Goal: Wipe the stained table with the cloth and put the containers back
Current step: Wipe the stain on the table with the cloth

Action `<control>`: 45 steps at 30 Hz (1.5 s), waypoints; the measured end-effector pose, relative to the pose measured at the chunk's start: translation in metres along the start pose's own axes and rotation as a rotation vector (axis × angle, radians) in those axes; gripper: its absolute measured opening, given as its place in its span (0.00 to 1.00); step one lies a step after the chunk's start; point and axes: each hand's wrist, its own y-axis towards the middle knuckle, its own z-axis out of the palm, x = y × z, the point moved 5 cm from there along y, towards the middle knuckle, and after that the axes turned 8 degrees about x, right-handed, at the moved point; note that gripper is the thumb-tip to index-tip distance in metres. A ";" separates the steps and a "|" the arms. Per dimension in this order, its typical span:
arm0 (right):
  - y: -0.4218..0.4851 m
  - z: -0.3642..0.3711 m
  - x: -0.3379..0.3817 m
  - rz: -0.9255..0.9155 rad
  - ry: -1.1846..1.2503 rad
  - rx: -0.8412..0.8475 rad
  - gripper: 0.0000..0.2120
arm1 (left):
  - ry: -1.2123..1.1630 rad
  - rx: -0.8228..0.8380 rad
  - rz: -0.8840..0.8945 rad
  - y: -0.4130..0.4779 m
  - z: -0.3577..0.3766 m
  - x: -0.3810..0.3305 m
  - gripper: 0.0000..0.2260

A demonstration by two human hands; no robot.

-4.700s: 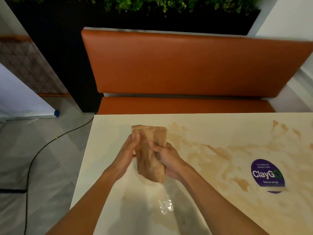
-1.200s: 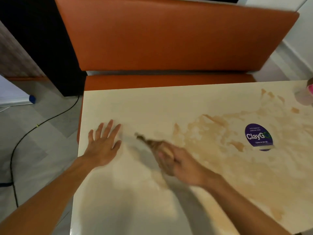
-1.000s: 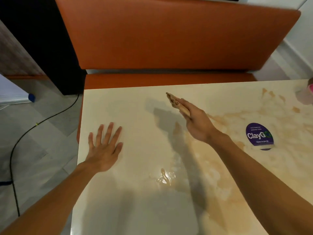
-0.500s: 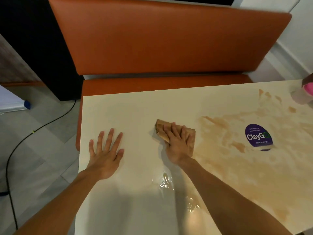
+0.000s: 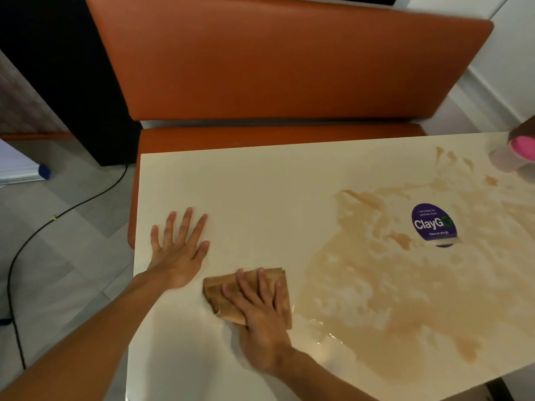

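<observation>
head view: right hand (image 5: 262, 319) presses cloth (image 5: 220, 293) on stained table (image 5: 260, 183).

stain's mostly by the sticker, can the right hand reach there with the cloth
Probably yes: the right hand presses the cloth flat beside the stain, and nothing stands between it and the sticker.

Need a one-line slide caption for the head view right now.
Right hand presses a folded tan cloth on the cream table beside the brown stain; left hand lies flat.
</observation>
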 end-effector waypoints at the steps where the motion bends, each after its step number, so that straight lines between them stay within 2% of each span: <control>1: -0.007 0.007 0.005 -0.015 0.017 0.019 0.30 | -0.002 -0.002 0.002 0.000 0.001 0.001 0.27; 3: -0.021 0.020 0.013 -0.059 0.002 0.042 0.28 | -0.007 -0.007 0.009 0.000 0.001 0.000 0.28; 5: -0.032 0.028 0.018 -0.115 -0.040 -0.019 0.28 | -0.015 -0.010 0.017 0.000 0.000 -0.002 0.28; 7: -0.036 0.019 0.018 -0.116 0.109 -0.069 0.23 | -0.005 -0.005 0.014 -0.001 0.001 -0.003 0.28; 9: -0.031 -0.002 0.018 -0.090 0.348 0.006 0.22 | -0.004 -0.003 0.006 -0.002 0.002 -0.001 0.27; 10: -0.030 -0.017 0.018 -0.149 0.406 0.010 0.24 | -0.011 -0.004 0.004 -0.002 0.002 0.000 0.26; 14: -0.014 -0.090 0.009 -0.188 0.535 0.003 0.17 | -0.042 -0.020 0.020 -0.003 0.002 0.000 0.27; 16: 0.000 -0.117 0.003 -0.227 0.403 -0.025 0.20 | -0.033 -0.019 0.016 -0.003 0.004 -0.001 0.26; 19: 0.029 -0.118 -0.007 -0.266 0.022 -0.001 0.25 | -0.041 -0.015 0.010 -0.003 0.005 -0.001 0.26; 21: 0.041 -0.093 -0.021 -0.223 -0.293 0.094 0.29 | -0.045 -0.016 0.004 -0.004 0.005 -0.001 0.26; 24: 0.031 -0.053 -0.036 -0.169 -0.501 0.220 0.32 | -0.025 0.003 0.000 -0.005 0.006 -0.002 0.26; 28: 0.017 -0.039 -0.037 -0.210 -0.510 0.188 0.33 | -0.030 0.008 0.000 -0.002 0.003 0.000 0.26; 34: -0.027 -0.038 -0.049 -0.298 -0.481 0.289 0.29 | -0.006 0.021 -0.033 -0.006 0.005 0.001 0.27; 36: -0.045 -0.038 -0.058 -0.324 -0.452 0.299 0.30 | 0.004 0.020 -0.055 -0.005 0.003 0.003 0.27; 40: -0.088 -0.042 -0.090 -0.315 -0.405 0.319 0.32 | -0.033 0.016 -0.107 -0.005 0.007 -0.005 0.25; 42: -0.107 -0.045 -0.105 -0.310 -0.387 0.308 0.29 | -0.050 0.005 -0.144 -0.006 0.011 -0.009 0.25; 45: -0.137 -0.045 -0.132 -0.294 -0.364 0.257 0.31 | -0.052 -0.003 -0.175 -0.010 0.014 -0.018 0.26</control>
